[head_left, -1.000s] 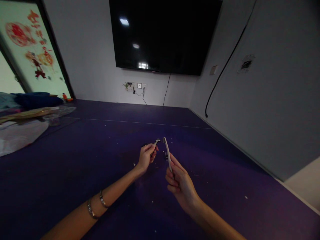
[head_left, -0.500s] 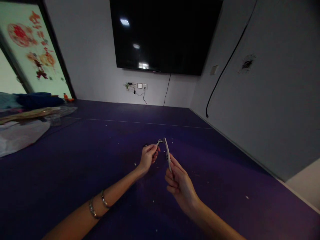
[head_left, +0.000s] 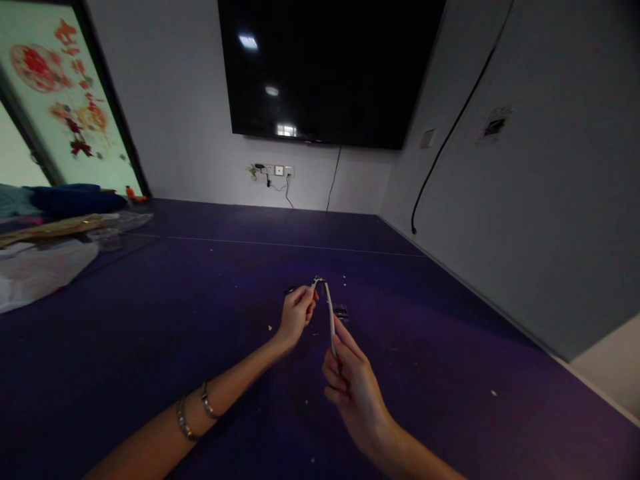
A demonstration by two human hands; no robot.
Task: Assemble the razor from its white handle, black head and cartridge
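Observation:
Pinched in my left hand (head_left: pixel 296 315) is a slim light-and-dark tool (head_left: pixel 315 284) with a small bent head; its exact kind is unclear. My right hand (head_left: pixel 353 380) grips a thin, slightly curved pale strip (head_left: pixel 330 313), held upright. The strip's top end meets the tool's head, and I cannot tell whether they are joined. Just right of the strip, a small dark rectangular thing (head_left: pixel 341 312) shows above my right fingers. Another dark bit (head_left: pixel 290 290) pokes out behind my left hand, partly hidden by it.
A wide dark purple surface (head_left: pixel 200 320) with scattered pale specks spreads under my hands. Cloths (head_left: pixel 75 199) and a white plastic bag (head_left: pixel 45 273) lie at far left. A television (head_left: pixel 330 73) hangs on the back wall; a black cable (head_left: pixel 450 133) runs down the right wall.
My right hand has shifted slightly left and down with the strip, whose top now sits against the tool's head. The small dark rectangular thing shows more fully. My left hand is almost still.

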